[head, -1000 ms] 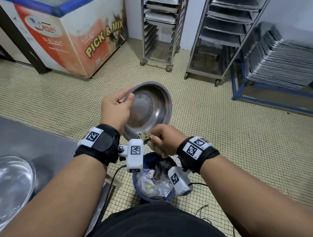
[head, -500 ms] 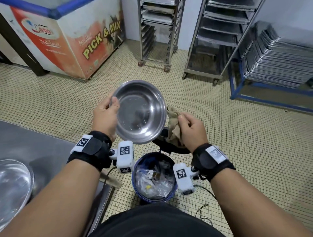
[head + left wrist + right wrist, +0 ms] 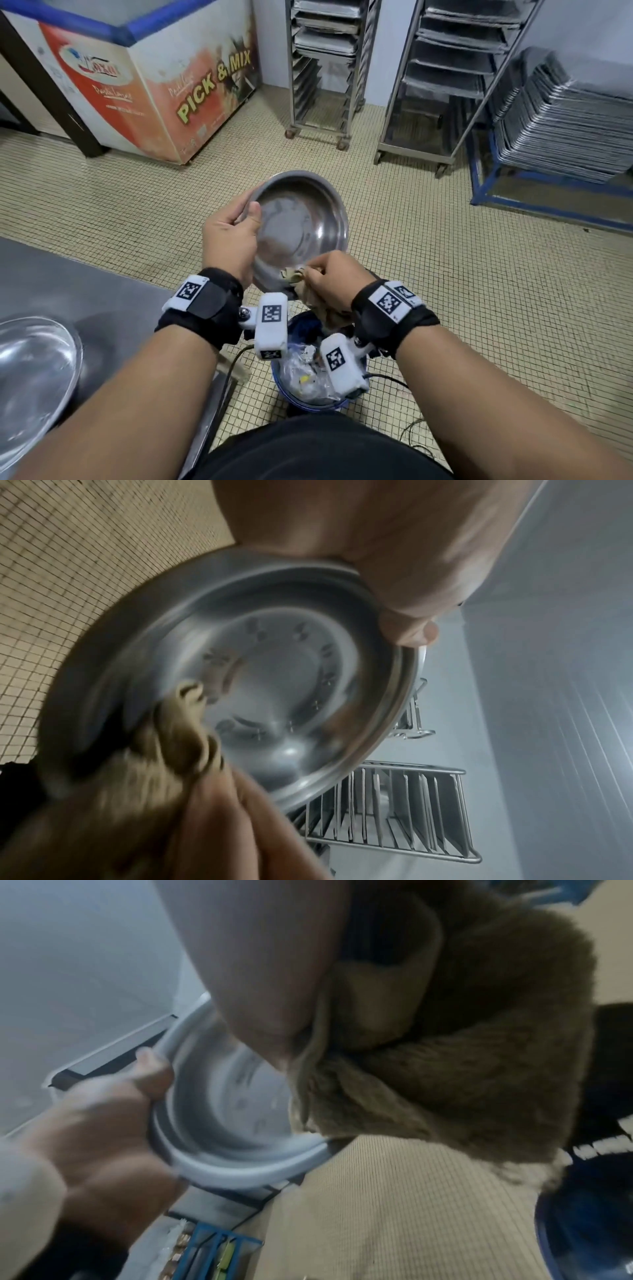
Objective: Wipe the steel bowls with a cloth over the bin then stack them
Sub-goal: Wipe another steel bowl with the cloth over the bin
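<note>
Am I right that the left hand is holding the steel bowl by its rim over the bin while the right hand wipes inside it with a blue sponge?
Nearly: the right hand holds no blue sponge but a tan cloth, as the right wrist view shows. The rest stands: the left hand holds the steel bowl by its rim over the bin.

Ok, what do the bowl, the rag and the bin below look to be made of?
Bowl: steel by its look, shiny grey with mirror-like reflections and a rolled rim.
Cloth: tan fabric, fuzzy pile like terry or microfibre; which one is unclear.
Bin: probably blue plastic, with a clear crinkled liner.
</note>
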Demonstrator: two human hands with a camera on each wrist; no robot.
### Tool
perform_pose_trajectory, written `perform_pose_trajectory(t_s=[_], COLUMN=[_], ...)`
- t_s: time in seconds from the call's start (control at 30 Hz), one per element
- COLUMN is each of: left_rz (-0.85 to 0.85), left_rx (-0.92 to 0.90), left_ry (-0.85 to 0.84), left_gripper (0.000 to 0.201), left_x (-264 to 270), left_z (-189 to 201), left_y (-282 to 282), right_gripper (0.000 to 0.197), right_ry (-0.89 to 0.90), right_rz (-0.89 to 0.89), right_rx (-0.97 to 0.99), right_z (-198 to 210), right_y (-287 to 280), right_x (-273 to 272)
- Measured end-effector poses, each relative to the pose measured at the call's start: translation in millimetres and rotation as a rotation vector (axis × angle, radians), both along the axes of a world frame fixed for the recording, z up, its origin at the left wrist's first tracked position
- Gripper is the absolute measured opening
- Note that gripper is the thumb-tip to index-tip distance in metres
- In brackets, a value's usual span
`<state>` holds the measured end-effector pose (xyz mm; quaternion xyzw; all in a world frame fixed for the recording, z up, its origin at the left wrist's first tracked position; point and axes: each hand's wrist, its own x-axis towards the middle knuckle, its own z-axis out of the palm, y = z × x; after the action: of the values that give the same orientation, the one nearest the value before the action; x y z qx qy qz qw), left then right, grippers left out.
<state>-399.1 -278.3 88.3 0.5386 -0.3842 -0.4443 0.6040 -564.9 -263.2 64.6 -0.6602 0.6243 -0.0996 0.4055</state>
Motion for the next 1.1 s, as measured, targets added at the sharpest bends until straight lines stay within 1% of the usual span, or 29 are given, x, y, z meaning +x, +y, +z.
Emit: perform_pose_trajectory(t_s=[0.07, 0.13, 0.2, 0.23, 0.27, 0.37, 0.4, 0.43, 0.5, 0.57, 0.6, 0.63, 0.7, 0.77, 0.8, 0.87, 0.93, 0.97, 1.03, 1.1], left_rz=[0.037, 0.065, 0.068, 0.059, 0.043, -0.055, -0.093, -0.129, -0.2, -0.248, -0.269, -0.288, -0.315, -0.299, -0.274, -0.229, -0.233, -0.242, -0.243, -0.224], left_rx=[0.033, 0.061, 0.084, 0.103, 0.13, 0.219, 0.236, 0.25, 0.25, 0.227, 0.215, 0.207, 0.209, 0.216, 0.215, 0.208, 0.21, 0.221, 0.251, 0.26], left_ry=[0.03, 0.056, 0.059, 0.059, 0.065, 0.104, 0.116, 0.129, 0.151, 0.163, 0.173, 0.188, 0.207, 0.252, 0.294, 0.327, 0.292, 0.261, 0.205, 0.178], left_gripper=[0.031, 0.032, 0.033, 0.035, 0.036, 0.039, 0.038, 0.037, 0.034, 0.03, 0.03, 0.03, 0.032, 0.034, 0.035, 0.034, 0.037, 0.037, 0.033, 0.03], left_x=[7, 12, 16, 17, 16, 7, 2, -2, -11, -17, -18, -19, -18, -15, -11, -3, 2, 3, 5, 5], left_z=[1, 3, 3, 2, 1, -5, -7, -7, -6, -4, -4, -4, -3, -5, -6, -6, -6, -6, -6, -7], left_y=[1, -1, -3, -3, -1, 5, 7, 9, 13, 15, 16, 16, 18, 18, 17, 16, 16, 16, 18, 19], right_gripper=[0.025, 0.026, 0.029, 0.031, 0.032, 0.028, 0.026, 0.026, 0.031, 0.034, 0.032, 0.03, 0.028, 0.027, 0.026, 0.027, 0.029, 0.029, 0.028, 0.027], right_ry=[0.008, -0.004, -0.047, -0.101, -0.204, -0.614, -0.69, -0.685, -0.513, -0.367, -0.326, -0.31, -0.349, -0.34, -0.311, -0.242, -0.131, -0.061, 0.083, 0.193], right_rz=[-0.036, -0.125, -0.27, -0.345, -0.418, -0.601, -0.65, -0.684, -0.692, -0.599, -0.528, -0.461, -0.337, -0.138, -0.023, 0.151, 0.244, 0.289, 0.387, 0.424], right_rx=[0.061, 0.066, -0.019, -0.075, -0.116, -0.176, -0.19, -0.204, -0.265, -0.336, -0.357, -0.368, -0.378, -0.36, -0.317, -0.148, 0.014, 0.062, 0.092, 0.091], right_z=[-4, -12, -18, -18, -15, 8, 16, 19, 20, 16, 13, 13, 10, 14, 16, 18, 21, 24, 28, 28], right_y=[6, 14, 18, 19, 19, 14, 8, 1, -13, -20, -20, -17, -8, 1, 5, 10, 13, 14, 14, 13], right_x=[-14, -27, -41, -45, -48, -43, -41, -38, -28, -15, -8, 0, 12, 19, 21, 22, 16, 10, -5, -24])
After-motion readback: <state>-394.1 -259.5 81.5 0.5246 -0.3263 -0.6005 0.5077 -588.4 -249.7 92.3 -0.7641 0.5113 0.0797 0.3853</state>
